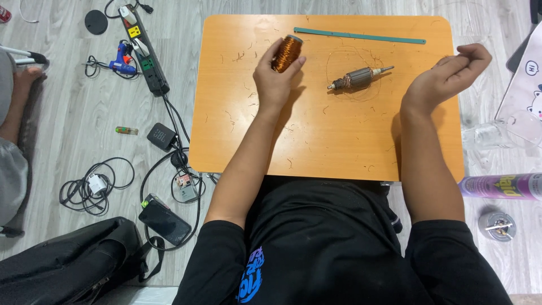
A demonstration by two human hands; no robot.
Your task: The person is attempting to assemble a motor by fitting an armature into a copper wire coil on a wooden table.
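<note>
A: Status on the winding?

B: Early, I'd judge. My left hand (pixel 275 76) grips the spool of copper wire (pixel 287 53), fingers wrapped round it, spool tilted, its base on the small orange table (pixel 316 141). My right hand (pixel 451 73) is raised over the table's right edge, fingertips pinched together; probably on a fine strand, too thin to confirm. The motor armature (pixel 357 78) lies on its side between my hands, shaft tip pointing right, touching neither hand. A thin loose loop of wire seems to circle it on the tabletop. Wire scraps scattered all over the top.

A: So what's left?

B: Looks like most of it. Armature isn't in hand.

A: Any packages or labels around?

B: Purple spray can (pixel 502 186) lying on its side on the floor at my right, yellow lettering on it. Below it, a small round metal tin (pixel 497 225). White sheet with a cartoon cat (pixel 528 85) at far right. Teal strip (pixel 359 36) along the table's far edge. Left floor: power strip (pixel 144 48) with yellow and green tags, blue glue gun (pixel 121 59).
</note>
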